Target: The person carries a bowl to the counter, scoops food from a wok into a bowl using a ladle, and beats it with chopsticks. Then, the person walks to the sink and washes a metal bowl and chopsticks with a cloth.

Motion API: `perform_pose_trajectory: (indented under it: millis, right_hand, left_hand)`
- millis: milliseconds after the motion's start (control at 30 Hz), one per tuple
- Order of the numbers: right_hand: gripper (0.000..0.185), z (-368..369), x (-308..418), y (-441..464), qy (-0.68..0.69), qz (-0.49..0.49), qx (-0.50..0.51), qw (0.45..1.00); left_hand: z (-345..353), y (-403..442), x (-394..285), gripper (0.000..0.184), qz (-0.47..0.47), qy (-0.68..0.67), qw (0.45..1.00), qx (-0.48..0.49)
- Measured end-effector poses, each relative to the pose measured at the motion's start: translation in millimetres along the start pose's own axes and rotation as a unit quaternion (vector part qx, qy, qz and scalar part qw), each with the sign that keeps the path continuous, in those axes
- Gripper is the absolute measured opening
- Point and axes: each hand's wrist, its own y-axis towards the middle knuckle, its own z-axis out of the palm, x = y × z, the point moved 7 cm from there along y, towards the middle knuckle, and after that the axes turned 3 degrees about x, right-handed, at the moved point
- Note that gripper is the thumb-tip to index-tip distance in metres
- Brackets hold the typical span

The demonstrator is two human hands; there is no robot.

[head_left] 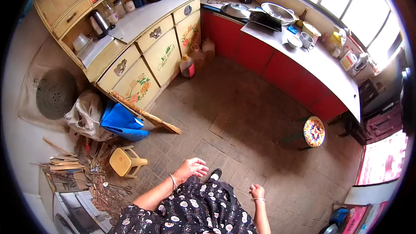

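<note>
My left hand [190,170] hangs in front of my body, its fingers loosely bent and a little apart, with nothing in it. Around that wrist is a bracelet [173,181]. My right hand [257,191] is out at my side with its fingers curled in, and no object shows in it. A bangle [258,199] circles the right wrist. Neither hand touches any furniture. Nearest to the left hand is a small yellow plastic stool [123,163] on the floor. One dark shoe [216,173] shows below my patterned top [195,210].
Ahead stand a cream cabinet [162,60] and a red-fronted counter [286,78] bearing a wok [278,13]. A broom [147,115], blue dustpan [123,121] and firewood [93,160] lie at left. A round patterned stool [314,131] stands at right on the brick floor [225,121].
</note>
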Motion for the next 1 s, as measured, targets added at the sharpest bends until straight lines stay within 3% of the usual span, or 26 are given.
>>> perform_pose_trajectory:
  millis: [67, 133, 267, 333, 400, 533, 633, 767, 867, 933, 1000]
  right_hand:
    - [0.017, -25.9, 43.6, 37.7, -0.045, -0.07, -0.03, 0.996]
    - [0.014, -37.4, 78.1, 77.0, 0.098, 0.008, 0.026, 0.995]
    - [0.012, -28.3, 125.9, 155.3, 0.097, -0.038, 0.032, 0.994]
    - [0.013, -32.7, 186.7, 175.9, 0.135, -0.043, 0.051, 0.989]
    - [0.013, -23.8, 224.5, 199.5, 0.235, 0.021, 0.08, 0.969]
    - [0.012, -1.9, 269.0, 249.9, 0.109, -0.037, 0.082, 0.99]
    - [0.013, 7.0, 324.4, 274.7, 0.184, 0.06, 0.135, 0.972]
    - [0.012, 2.6, 378.7, 310.6, 0.118, -0.038, 0.098, 0.987]
    - [0.011, 15.5, 373.6, 344.6, 0.151, 0.065, 0.114, 0.98]
    - [0.012, 18.1, 381.7, 365.3, 0.138, 0.042, 0.109, 0.984]
    - [0.016, 13.7, 404.5, 388.3, 0.095, 0.007, 0.094, 0.991]
  left_hand:
    - [-4.4, 18.3, -14.9, 0.029, -0.004, -0.016, 1.0, -0.027]
    - [-11.0, 36.9, -30.6, 0.029, -0.003, -0.025, 0.999, -0.03]
    - [-49.0, 75.1, -69.3, 0.034, 0.021, -0.036, 0.997, -0.064]
    - [-76.3, 95.9, -102.1, 0.035, 0.037, -0.036, 0.995, -0.081]
    - [-111.5, 124.3, -133.8, 0.033, 0.073, -0.042, 0.992, -0.099]
    - [-174.4, 168.2, -216.0, 0.026, 0.12, -0.057, 0.978, -0.159]
    - [-227.7, 199.5, -270.7, 0.025, 0.155, -0.022, 0.967, -0.203]
    - [-278.3, 225.3, -346.7, 0.028, 0.19, 0.05, 0.94, -0.278]
    - [-316.9, 255.8, -395.0, 0.037, 0.25, 0.105, 0.911, -0.312]
    - [-333.0, 271.5, -439.5, 0.046, 0.272, 0.146, 0.892, -0.329]
    - [-336.4, 276.5, -501.5, 0.049, 0.263, 0.276, 0.837, -0.393]
